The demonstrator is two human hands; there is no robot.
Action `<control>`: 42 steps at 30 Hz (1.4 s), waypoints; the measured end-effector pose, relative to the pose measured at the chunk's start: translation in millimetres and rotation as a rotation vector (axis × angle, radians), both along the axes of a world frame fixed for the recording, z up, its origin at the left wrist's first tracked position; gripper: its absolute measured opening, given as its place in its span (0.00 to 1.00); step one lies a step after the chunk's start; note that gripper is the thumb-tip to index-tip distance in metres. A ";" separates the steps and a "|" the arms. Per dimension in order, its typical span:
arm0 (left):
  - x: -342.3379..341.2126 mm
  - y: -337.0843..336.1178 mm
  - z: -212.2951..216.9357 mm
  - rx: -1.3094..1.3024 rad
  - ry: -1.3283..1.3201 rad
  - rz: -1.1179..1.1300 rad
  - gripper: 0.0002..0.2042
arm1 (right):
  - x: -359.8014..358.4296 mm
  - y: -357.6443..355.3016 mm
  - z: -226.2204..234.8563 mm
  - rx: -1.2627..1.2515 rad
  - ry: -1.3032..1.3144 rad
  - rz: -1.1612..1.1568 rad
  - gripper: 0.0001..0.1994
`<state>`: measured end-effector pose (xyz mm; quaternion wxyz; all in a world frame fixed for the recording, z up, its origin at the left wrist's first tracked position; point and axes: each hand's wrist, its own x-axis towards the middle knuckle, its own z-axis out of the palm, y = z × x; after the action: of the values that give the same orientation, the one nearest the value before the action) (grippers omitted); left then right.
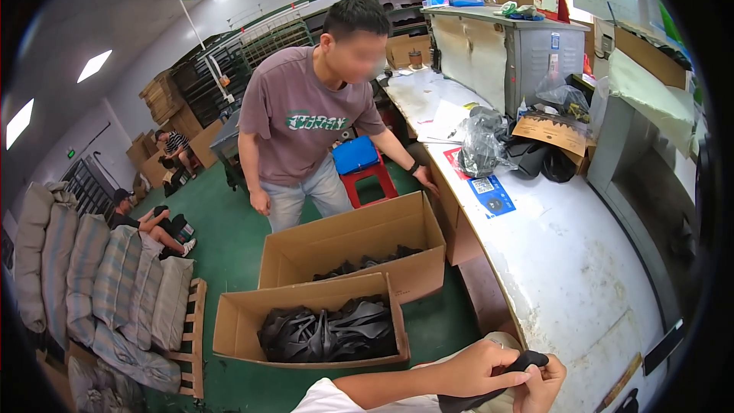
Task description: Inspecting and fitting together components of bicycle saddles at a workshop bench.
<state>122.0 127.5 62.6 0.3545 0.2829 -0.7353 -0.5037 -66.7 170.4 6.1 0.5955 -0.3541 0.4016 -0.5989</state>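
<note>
At the lower right, close to the table edge, both my hands are closed on one black moulded piece with a rounded end. My left hand grips it from the left, thumb along its top. Fingers of my right hand wrap round the end on the other side. Its lower part runs down behind my left wrist and is partly hidden, so its exact kind does not show. Left of my hands, an open cardboard box holds several black curved moulded parts. A larger open box behind it holds more dark parts.
A co-worker stands behind the boxes, one hand by the white worktable. On it lie a plastic-wrapped bundle, a blue card and a knife-like tool. Stacked sacks and a pallet stand left.
</note>
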 end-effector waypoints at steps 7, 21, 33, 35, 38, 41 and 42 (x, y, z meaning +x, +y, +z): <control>1.0 0.4 7.4 -0.119 0.148 0.118 0.09 | 32.6 19.2 25.2 -0.617 0.194 -0.340 0.13; -1.0 3.6 -8.2 0.002 0.256 0.228 0.13 | 30.7 8.9 54.1 -0.440 0.704 -0.098 0.12; -2.8 2.4 -23.0 0.426 0.194 0.098 0.09 | 20.1 -10.7 52.6 -0.110 0.305 0.205 0.17; -3.8 2.7 -19.0 0.494 0.142 0.050 0.15 | 20.7 -12.9 48.1 -0.122 0.318 0.190 0.18; -9.9 -3.2 -21.7 0.285 0.377 0.417 0.12 | 21.5 -13.7 50.1 -0.241 0.425 0.227 0.19; 4.9 -19.3 -21.0 0.265 0.232 0.436 0.07 | 22.5 -8.5 52.7 -0.105 0.354 0.281 0.19; 3.1 -21.9 -31.7 0.157 0.251 0.466 0.11 | 21.5 -7.7 52.7 -0.111 0.354 0.279 0.19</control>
<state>125.1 105.6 30.9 0.5261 0.4062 -0.5593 -0.4953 -45.2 162.6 58.9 0.5723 -0.5380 0.4133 -0.4607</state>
